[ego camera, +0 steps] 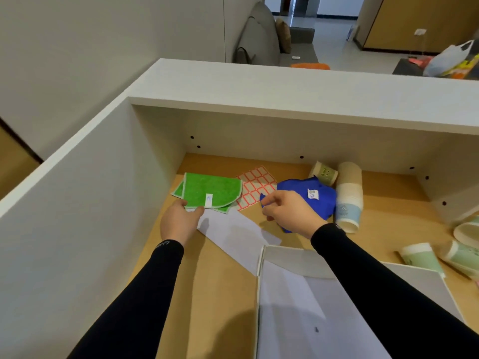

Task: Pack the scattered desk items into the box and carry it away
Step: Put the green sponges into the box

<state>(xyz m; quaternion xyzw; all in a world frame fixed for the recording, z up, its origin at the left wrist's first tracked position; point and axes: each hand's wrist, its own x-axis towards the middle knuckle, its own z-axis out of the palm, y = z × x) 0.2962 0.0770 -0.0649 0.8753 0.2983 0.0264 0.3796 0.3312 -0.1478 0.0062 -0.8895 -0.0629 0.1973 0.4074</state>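
A folded green cloth [210, 189] lies on the wooden desk [220, 281] by the left wall. My left hand [178, 221] pinches its near edge between thumb and fingers. A crumpled blue cloth [313, 195] with a white tag lies to the right; my right hand [287, 212] grips its near left edge. Between the cloths sits a sheet of red-bordered labels [256, 185]. A white paper sheet [236, 237] lies under my hands. The open white box [298, 307] stands at the front, partly hidden by my right sleeve.
A stack of paper cups [348, 198] lies on its side next to the blue cloth, one cup [324, 173] behind it. More cups [420, 257] lie at the right edge. White partition walls [77, 203] enclose the desk on the left and back.
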